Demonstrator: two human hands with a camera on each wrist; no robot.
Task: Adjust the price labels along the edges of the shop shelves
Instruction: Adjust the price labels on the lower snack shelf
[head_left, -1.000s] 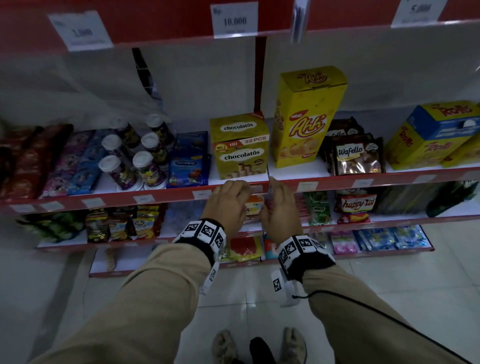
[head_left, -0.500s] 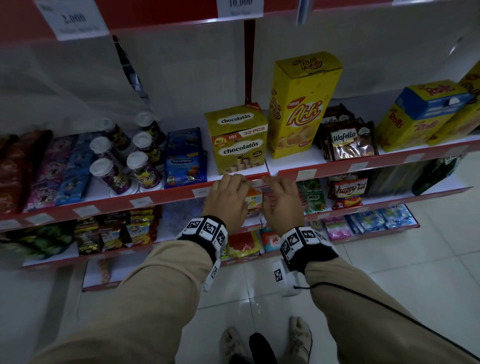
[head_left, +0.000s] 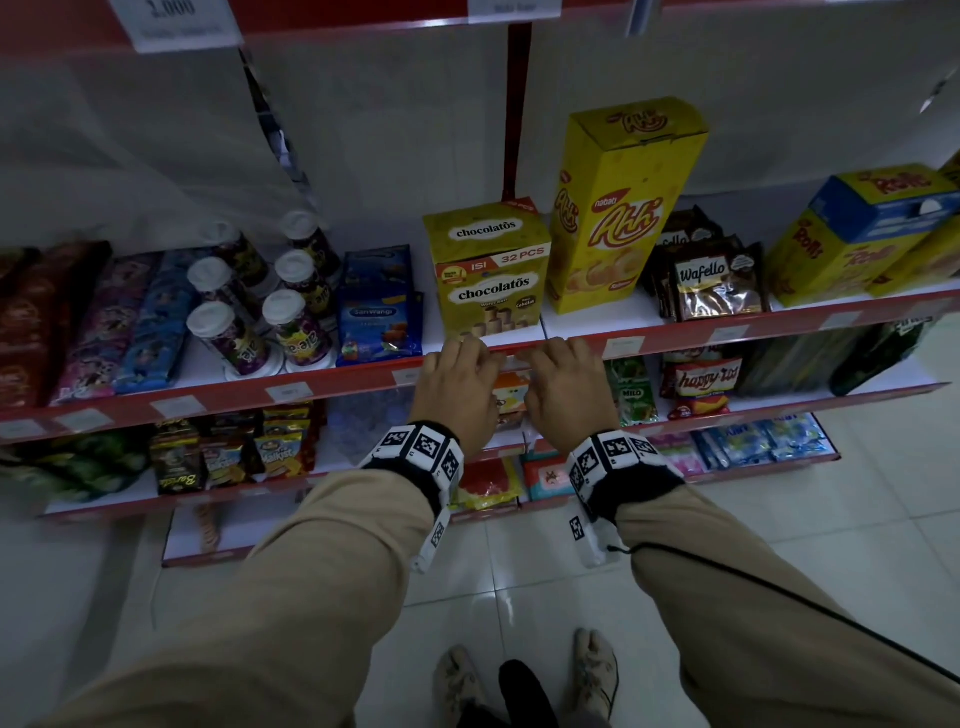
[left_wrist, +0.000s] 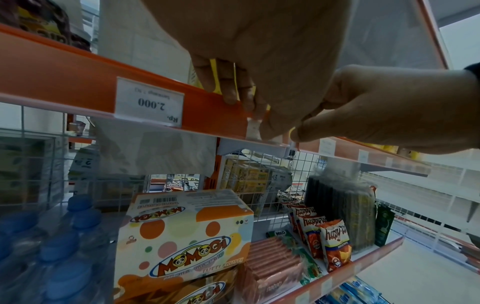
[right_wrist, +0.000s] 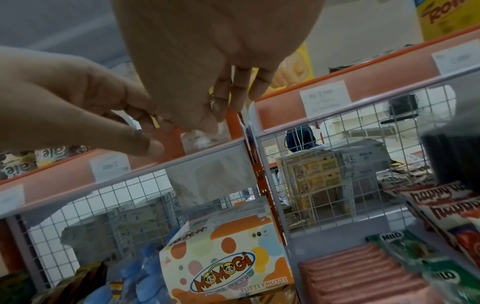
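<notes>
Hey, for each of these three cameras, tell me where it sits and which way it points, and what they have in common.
Head: worn on the head, looking forward and down at the shelves; shows both sleeves, left hand, right hand at the shelf edge, and the feet.
Left wrist: below the left hand, looking up along it at the shelf edge; right hand enters from the right.
Right wrist: below the right hand, looking up; left hand enters from the left.
Shared: both wrist views show the Momogi box below.

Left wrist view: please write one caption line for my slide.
Both hands, left hand and right hand, pinch a small price label on the orange shelf edge, above a Momogi box.
</notes>
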